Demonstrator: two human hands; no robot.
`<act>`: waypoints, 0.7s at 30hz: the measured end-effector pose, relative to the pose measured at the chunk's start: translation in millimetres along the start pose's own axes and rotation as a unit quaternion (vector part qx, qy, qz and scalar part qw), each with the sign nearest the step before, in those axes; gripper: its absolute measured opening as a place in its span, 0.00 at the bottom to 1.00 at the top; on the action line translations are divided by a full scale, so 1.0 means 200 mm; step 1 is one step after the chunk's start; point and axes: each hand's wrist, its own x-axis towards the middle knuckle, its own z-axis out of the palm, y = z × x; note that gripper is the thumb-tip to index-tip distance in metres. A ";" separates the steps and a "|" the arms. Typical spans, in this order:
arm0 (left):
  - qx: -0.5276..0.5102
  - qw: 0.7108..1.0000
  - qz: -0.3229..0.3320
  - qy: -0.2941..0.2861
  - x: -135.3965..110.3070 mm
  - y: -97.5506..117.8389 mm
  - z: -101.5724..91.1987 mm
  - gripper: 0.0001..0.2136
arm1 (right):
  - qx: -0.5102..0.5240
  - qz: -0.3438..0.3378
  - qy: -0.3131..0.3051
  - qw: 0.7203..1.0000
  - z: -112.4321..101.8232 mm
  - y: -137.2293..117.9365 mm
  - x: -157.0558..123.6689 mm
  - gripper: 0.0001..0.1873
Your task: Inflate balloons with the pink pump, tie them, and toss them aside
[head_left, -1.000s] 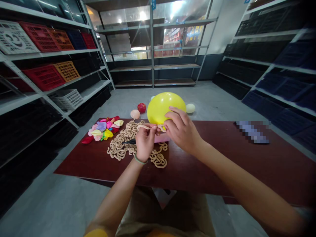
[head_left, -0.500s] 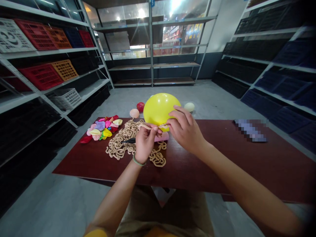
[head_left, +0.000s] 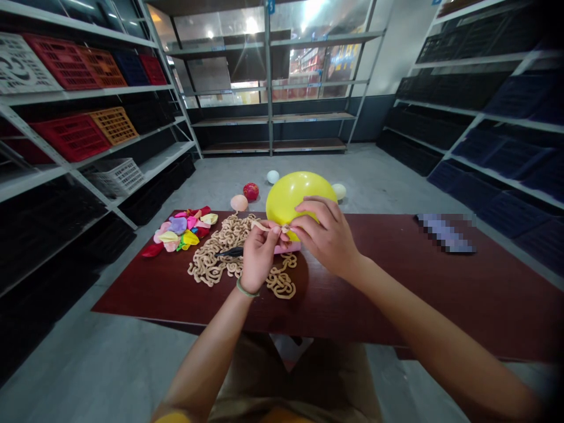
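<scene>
A blown-up yellow balloon (head_left: 296, 192) is held just above the far edge of the table, beyond my fingers. My left hand (head_left: 259, 252) is closed in a pinch on a beige cord (head_left: 261, 225), a short end of which sticks out past the thumb. Thumb and fingers of my right hand (head_left: 325, 238) pinch the same cord close to the balloon's neck, which the fingers mostly hide. Under the hands lies a loose heap of the cord (head_left: 210, 258). A pink tube with a black tapered end (head_left: 285, 249) lies partly behind my left hand.
Limp coloured balloons (head_left: 178, 226) are piled at the left of the dark red table (head_left: 388, 282). A blurred-out flat object (head_left: 447, 232) lies at the right. Several small inflated balloons, one red (head_left: 251, 191), rest on the floor beyond. Shelves with crates (head_left: 70, 135) stand around.
The yellow balloon has shifted right and slightly down. My right hand's fingers have moved a little left, closer to my left fingertips, and the cord between them shows less.
</scene>
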 end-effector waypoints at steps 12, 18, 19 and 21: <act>0.002 0.999 -0.002 0.033 -0.01 -0.04 0.00 0.11 | -0.064 -0.060 0.004 0.996 0.05 0.06 -0.08 0.10; 0.010 0.999 -0.004 0.044 -0.01 -0.05 0.01 0.12 | -0.115 -0.035 0.031 0.992 0.07 0.05 -0.13 0.10; 0.006 0.999 -0.007 0.044 0.00 -0.06 0.01 0.12 | -0.125 -0.030 0.043 0.991 0.07 0.05 -0.13 0.10; -0.001 0.999 -0.013 0.040 0.01 -0.07 0.01 0.12 | -0.129 -0.019 0.058 0.990 0.09 0.04 -0.13 0.09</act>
